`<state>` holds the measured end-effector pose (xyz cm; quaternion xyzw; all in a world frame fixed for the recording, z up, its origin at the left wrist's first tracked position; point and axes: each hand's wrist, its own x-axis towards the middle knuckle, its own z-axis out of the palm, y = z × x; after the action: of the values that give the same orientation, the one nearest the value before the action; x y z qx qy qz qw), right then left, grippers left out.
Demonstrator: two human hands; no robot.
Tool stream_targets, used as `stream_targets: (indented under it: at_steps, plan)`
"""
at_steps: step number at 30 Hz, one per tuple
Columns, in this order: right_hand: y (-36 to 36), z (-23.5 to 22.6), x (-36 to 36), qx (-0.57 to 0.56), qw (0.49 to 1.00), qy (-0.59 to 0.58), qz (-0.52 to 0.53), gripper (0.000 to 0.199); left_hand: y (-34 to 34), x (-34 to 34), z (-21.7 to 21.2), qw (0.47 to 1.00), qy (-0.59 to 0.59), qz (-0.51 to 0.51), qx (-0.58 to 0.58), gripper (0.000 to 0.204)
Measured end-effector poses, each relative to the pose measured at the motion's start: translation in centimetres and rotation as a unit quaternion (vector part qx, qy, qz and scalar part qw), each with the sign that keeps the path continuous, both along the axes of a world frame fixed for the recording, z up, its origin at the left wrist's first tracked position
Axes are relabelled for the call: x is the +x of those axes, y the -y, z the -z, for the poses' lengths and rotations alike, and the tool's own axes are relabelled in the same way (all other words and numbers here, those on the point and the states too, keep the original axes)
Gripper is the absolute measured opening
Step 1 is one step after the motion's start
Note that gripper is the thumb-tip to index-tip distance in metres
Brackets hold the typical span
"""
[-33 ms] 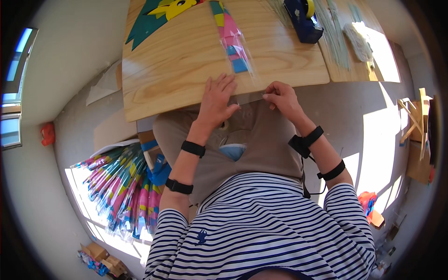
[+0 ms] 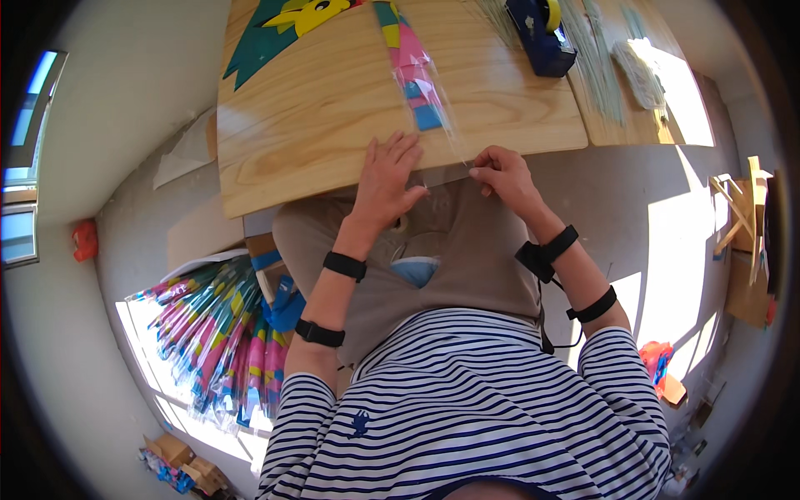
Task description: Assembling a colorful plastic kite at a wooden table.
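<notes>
A long clear plastic sleeve (image 2: 450,133) lies on the wooden table, running toward me past the near edge. Inside it is a narrow folded strip (image 2: 414,58) in pink, yellow, teal and blue, its blue end nearest me. My left hand (image 2: 386,179) rests at the table edge with fingers stretched out, close to the sleeve's near end. My right hand (image 2: 506,181), just to the right, has thumb and forefinger pinched on the sleeve's edge. The sleeve's open end is hard to make out over my lap.
A teal sheet with a yellow cartoon figure (image 2: 312,15) lies far left. A dark blue tape dispenser (image 2: 542,42) stands far right, beside thin rods (image 2: 600,67) and a clear plastic packet (image 2: 640,75). Many sleeved colourful strips (image 2: 225,325) are piled low on my left.
The clear sleeve's edge shows as a brighter line reaching my right hand's fingertips. Both hands stay in almost the same place.
</notes>
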<state>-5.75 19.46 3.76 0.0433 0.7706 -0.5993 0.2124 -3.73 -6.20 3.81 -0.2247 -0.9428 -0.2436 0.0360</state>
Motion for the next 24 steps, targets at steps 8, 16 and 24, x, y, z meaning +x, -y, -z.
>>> stream_targets:
  at_steps: [8,16,24]
  plan:
    - [-1.9,0.0,0.4,-0.012,1.000,-0.002,0.008,0.015,-0.1,0.1,0.1,1.000,0.001,0.009,-0.004,0.071]
    - [-0.7,-2.1,-0.2,0.137,0.944,-0.298,-0.040,0.016,-1.4,0.5,-0.4,1.000,-0.014,0.001,0.008,0.069]
    - [2.8,0.1,-4.3,0.286,0.797,-0.486,-0.216,0.035,-2.3,0.0,-0.8,1.000,-0.008,0.021,-0.012,0.069]
